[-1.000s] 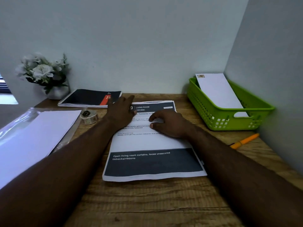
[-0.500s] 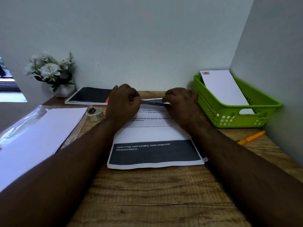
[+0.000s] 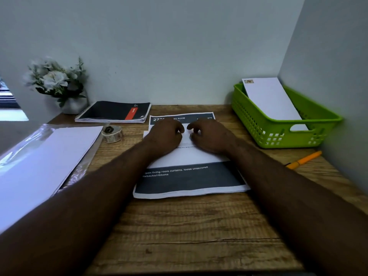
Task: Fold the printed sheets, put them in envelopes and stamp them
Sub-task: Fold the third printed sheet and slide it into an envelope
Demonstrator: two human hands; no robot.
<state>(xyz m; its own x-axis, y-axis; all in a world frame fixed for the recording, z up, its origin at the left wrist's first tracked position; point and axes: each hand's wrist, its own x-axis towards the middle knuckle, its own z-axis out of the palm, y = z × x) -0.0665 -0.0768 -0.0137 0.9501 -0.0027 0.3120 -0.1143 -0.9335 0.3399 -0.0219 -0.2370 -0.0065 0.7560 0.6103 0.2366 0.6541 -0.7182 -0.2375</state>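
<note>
Now both hands mid-frame on stack of printed sheets (image 3: 189,176), desk (image 3: 179,236) centre. Left hand (image 3: 165,134) and right hand (image 3: 211,135) side by side, fingers curled, pinching top sheet's folded-over edge; exact grip hard to tell. Stamped envelope (image 3: 270,100) leaning in green basket (image 3: 278,136), upper right. Blank envelopes (image 3: 43,162) in clear wrapper, left. Stamp roll (image 3: 112,134) just beside. Spiral notebook (image 3: 113,112) and flower pot (image 3: 57,84), upper left. Orange pen (image 3: 304,159), right edge.
</note>
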